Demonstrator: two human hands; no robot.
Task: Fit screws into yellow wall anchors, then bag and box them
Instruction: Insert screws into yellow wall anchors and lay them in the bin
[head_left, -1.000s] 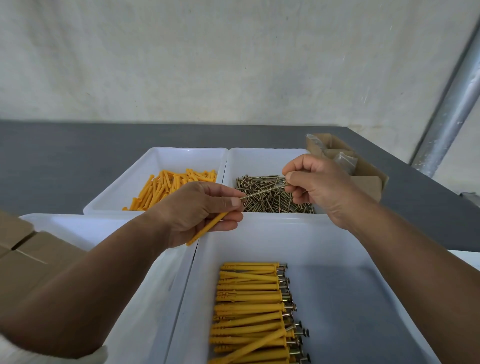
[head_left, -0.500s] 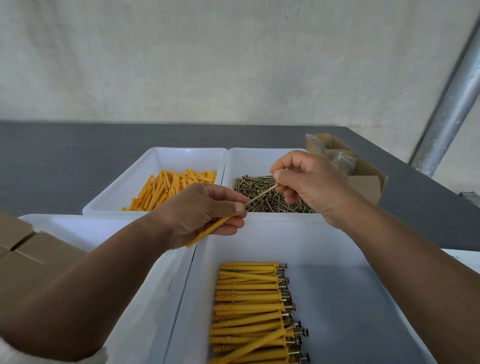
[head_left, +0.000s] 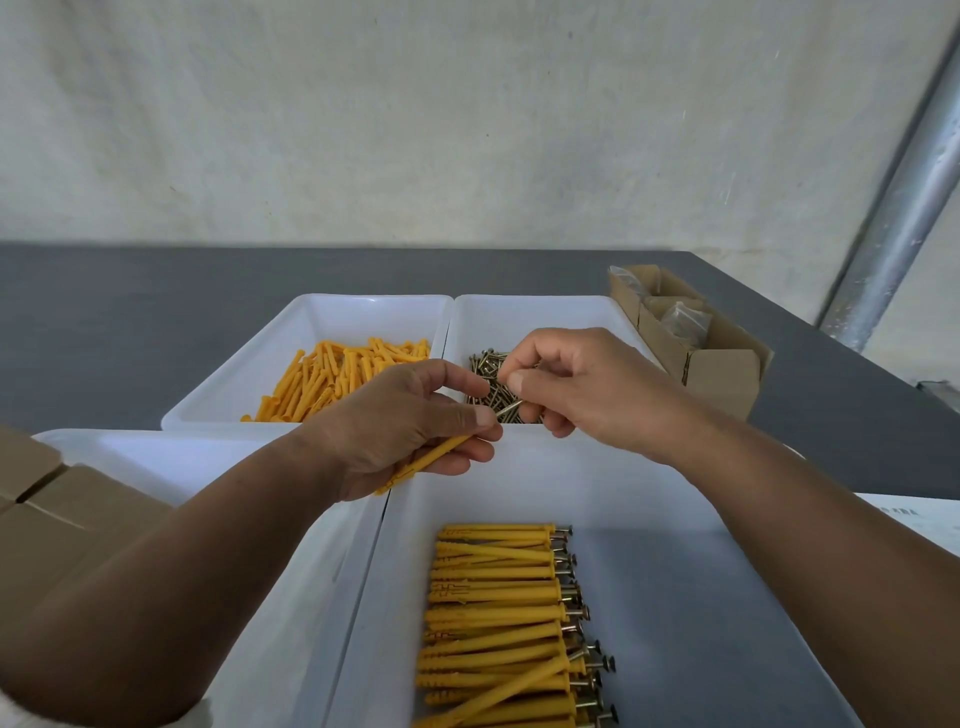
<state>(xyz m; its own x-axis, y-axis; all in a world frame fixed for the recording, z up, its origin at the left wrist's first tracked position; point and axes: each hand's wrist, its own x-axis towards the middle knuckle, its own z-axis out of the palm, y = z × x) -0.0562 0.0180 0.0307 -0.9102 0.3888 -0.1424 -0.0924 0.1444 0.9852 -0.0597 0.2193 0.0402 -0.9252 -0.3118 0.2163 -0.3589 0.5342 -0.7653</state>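
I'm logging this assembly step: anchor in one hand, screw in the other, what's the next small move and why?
Probably push the screw the rest of the way in. The left hand grips the yellow anchor, the right hand pinches the screw, and only a short bare length shows between the two hands, so it looks nearly seated.

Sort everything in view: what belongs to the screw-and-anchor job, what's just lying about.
In the job: left hand holding a yellow anchor; right hand pinching a screw; loose anchors; loose screws; assembled anchors; cardboard box of bags; cardboard boxes at left.
Lying about: metal pole; white sheet.
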